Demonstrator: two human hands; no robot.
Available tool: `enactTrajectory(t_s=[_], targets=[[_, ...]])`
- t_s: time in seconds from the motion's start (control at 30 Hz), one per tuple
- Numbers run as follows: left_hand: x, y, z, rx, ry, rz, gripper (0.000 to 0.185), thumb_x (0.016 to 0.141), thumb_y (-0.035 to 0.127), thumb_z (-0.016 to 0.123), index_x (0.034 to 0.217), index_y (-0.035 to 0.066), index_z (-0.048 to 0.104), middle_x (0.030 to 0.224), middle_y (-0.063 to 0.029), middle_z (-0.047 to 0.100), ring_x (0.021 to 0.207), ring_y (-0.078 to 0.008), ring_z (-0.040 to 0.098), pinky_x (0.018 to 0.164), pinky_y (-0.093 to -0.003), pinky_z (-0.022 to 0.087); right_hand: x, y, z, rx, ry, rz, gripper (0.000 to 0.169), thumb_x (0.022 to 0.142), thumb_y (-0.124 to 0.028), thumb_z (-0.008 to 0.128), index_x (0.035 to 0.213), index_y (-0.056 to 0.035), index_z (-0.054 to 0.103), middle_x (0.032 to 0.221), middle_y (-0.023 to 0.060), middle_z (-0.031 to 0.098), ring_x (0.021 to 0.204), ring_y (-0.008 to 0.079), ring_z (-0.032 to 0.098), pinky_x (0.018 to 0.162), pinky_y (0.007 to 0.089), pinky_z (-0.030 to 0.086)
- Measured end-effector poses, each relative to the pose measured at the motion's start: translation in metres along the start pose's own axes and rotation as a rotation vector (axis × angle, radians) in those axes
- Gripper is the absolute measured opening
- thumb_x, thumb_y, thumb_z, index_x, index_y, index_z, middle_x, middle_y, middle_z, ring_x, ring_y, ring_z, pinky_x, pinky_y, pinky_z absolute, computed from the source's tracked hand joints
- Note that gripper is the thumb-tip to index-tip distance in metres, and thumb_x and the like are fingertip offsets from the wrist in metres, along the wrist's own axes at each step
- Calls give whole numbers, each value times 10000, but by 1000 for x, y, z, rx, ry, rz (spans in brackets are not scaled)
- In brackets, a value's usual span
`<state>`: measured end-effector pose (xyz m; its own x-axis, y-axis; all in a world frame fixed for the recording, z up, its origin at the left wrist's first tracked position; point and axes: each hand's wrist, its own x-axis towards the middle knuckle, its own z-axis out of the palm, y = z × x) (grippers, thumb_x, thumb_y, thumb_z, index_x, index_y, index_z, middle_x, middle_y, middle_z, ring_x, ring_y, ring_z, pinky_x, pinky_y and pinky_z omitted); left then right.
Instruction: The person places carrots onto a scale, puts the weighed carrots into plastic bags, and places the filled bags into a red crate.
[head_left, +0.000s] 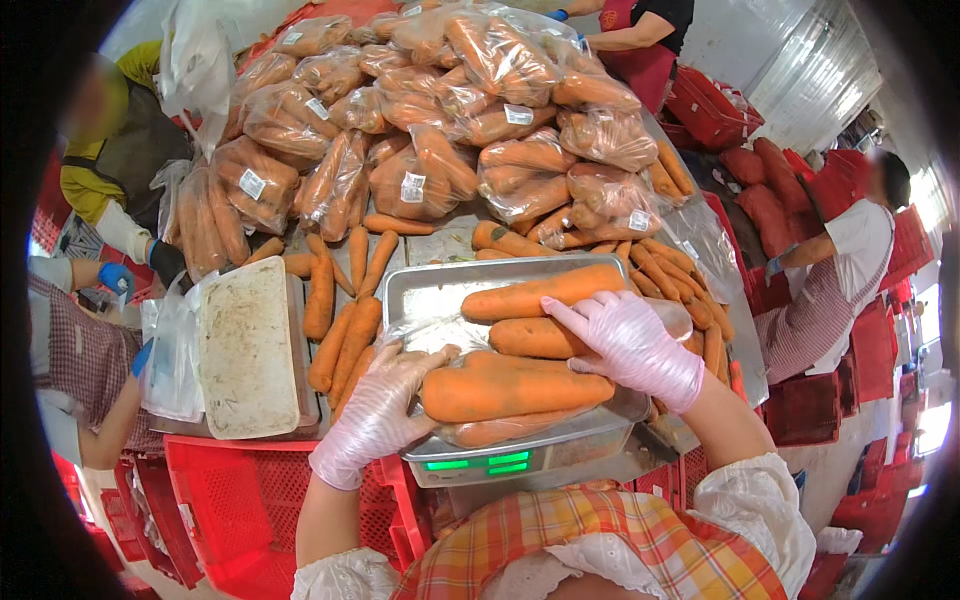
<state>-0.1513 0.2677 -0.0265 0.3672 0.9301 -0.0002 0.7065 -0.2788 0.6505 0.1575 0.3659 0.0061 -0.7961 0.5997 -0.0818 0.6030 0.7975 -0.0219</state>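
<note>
Large loose carrots lie on a clear plastic bag in the metal tray of a weighing scale with a lit green display. My left hand, in a translucent glove, rests at the left end of the front carrots, over the bag's edge; whether it grips the bag cannot be seen. Gloved too, my right hand lies on the right part of a middle carrot, a finger touching the rear carrot. Its palm hides the carrots' right ends. Part of the bag shows beyond that hand.
Bagged carrots are heaped behind the scale. Loose carrots lie left and right of it. A dirty white tray and plastic bags are at the left, above a red crate. Co-workers stand at both sides and at the back.
</note>
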Motion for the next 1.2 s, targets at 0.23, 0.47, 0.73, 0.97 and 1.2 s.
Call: enactTrajectory(t_s=[0.23,0.47,0.73,0.97,1.2], targets=[[-5,14,7,-448,103,-38,790,681,100,827,1398,58,498,1318,-132,600,1263,-255,535,1100,-365,383,-9,4,1,182,-196,246,722,776,-380,764,1352,-34,501,1068,135,660,1003,301,632,863,410,499],[-7,14,19,-636,128,-96,749,685,94,848,1366,55,538,1316,-101,607,1242,-202,541,1080,-348,408,-45,23,43,1548,149,467,705,727,-361,801,1270,33,584,1306,135,594,1205,225,562,1059,361,407],[-6,18,17,-632,120,-146,746,676,82,857,1356,50,551,1311,-88,611,1238,-179,540,1096,-333,395,-51,19,45,1774,187,335,688,747,-294,747,1314,46,558,1328,114,588,1231,199,539,1107,340,350],[-8,16,21,-662,140,-157,735,675,54,854,1347,32,555,1319,-82,607,1248,-169,529,1095,-329,393,-41,0,40,1239,344,377,620,771,-123,761,1352,-39,559,1343,115,584,1259,203,522,1095,341,373],[-12,13,22,-1127,203,-285,727,685,122,858,1321,-16,534,1267,-113,599,1197,-193,545,1097,-346,380,-44,3,61,706,548,378,445,860,-111,694,1297,-99,616,1227,136,646,1131,258,613,996,352,463]])
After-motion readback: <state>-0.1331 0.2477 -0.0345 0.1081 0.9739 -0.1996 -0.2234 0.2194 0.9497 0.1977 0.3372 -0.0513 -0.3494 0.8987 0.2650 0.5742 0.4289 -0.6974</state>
